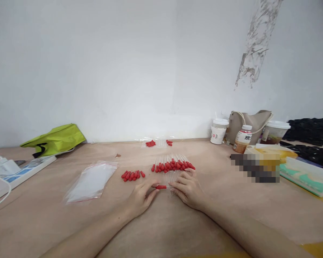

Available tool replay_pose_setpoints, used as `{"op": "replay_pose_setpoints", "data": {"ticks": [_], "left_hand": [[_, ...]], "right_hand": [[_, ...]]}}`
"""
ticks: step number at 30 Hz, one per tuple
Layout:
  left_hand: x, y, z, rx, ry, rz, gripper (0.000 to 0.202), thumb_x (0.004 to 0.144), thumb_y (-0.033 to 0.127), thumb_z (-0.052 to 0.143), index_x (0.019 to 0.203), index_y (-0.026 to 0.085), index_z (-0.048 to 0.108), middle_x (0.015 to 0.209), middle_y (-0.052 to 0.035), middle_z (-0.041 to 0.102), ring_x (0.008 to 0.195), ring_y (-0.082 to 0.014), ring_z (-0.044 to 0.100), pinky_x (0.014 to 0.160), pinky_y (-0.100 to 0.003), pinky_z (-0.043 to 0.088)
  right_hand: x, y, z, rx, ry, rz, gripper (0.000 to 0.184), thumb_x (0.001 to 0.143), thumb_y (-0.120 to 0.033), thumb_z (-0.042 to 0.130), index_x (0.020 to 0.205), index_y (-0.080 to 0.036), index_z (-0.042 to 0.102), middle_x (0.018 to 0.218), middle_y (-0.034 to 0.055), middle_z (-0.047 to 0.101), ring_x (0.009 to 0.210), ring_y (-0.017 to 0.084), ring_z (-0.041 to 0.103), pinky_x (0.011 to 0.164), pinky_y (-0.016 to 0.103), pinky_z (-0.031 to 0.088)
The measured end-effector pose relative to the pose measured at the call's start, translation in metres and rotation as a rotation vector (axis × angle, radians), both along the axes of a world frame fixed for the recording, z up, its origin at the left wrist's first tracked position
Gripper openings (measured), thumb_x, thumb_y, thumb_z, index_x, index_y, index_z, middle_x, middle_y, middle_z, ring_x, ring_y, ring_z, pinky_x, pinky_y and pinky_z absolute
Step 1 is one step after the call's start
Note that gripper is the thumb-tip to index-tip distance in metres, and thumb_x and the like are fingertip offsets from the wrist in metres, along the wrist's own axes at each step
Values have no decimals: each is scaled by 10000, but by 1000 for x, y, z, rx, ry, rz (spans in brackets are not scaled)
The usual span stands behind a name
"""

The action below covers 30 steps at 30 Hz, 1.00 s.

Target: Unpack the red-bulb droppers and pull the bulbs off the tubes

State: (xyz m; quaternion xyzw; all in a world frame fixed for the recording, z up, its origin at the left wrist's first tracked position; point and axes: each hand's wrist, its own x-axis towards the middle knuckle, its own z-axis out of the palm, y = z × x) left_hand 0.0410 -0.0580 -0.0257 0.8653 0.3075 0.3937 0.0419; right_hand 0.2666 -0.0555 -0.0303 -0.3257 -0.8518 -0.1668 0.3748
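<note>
Just below the middle of the frame, the left hand [141, 197] pinches the red bulb of a dropper [160, 187] between its fingertips, low over the table [161, 229]. The right hand [187, 190] meets the bulb's other end with fingers bent down; the clear tube there is too faint to see, so I cannot tell whether they grip it. Just above lies a row of droppers [172, 165], their glass nearly invisible, and to its left a heap of loose red bulbs [132, 175] and a flat plastic bag [91, 181]. At right, a pixelated patch [255, 166] hides something. The bottle [242, 138] shows one large character, "炭"; the print on the paper cup [218, 132] is too small to read. A power strip [16, 173] is cut off at the left edge.
</note>
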Motion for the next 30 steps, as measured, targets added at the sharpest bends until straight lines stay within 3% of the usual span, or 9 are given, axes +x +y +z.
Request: {"op": "replay_pose_setpoints", "data": {"ticks": [5, 10, 14, 26, 30], "left_hand": [[4, -4, 7, -6, 71, 5, 280, 818, 244, 512, 1094, 191, 505, 1006, -70, 595, 920, -168, 559, 802, -292, 455], [6, -2, 5, 46, 174, 39, 171, 854, 282, 470, 858, 185, 611, 712, -25, 609, 684, -148, 542, 666, -280, 421], [4, -2, 1, 48, 198, 34, 214, 865, 288, 450, 759, 168, 592, 663, -21, 583, 647, -140, 521, 639, -271, 391], [-1, -6, 3, 1, 192, 11, 240, 876, 244, 407, 726, 156, 574, 640, -28, 535, 628, -134, 494, 576, -240, 377], [-13, -5, 7, -40, 45, 102, 210, 865, 253, 428, 789, 166, 603, 681, -32, 563, 643, -131, 516, 594, -240, 409]], "right_hand": [[-9, -2, 0, -3, -6, 24, 170, 847, -258, 470, 862, -230, 637, 628, -10, 571, 680, 120, 449, 804, 349, 255], [-13, -5, 0, 3, 5, 77, 149, 837, -252, 483, 813, -231, 629, 584, -30, 549, 671, 112, 429, 813, 348, 227], [-10, -8, 1, 10, -12, 84, 169, 831, -241, 481, 739, -212, 620, 541, -34, 523, 656, 107, 414, 815, 349, 216], [0, -13, 4, -24, -8, 90, 229, 834, -239, 455, 672, -202, 613, 507, -26, 521, 639, 114, 431, 814, 359, 231], [20, -5, 5, -101, 104, -28, 236, 842, -274, 453, 711, -226, 644, 590, -11, 604, 656, 124, 479, 789, 339, 253]]}}
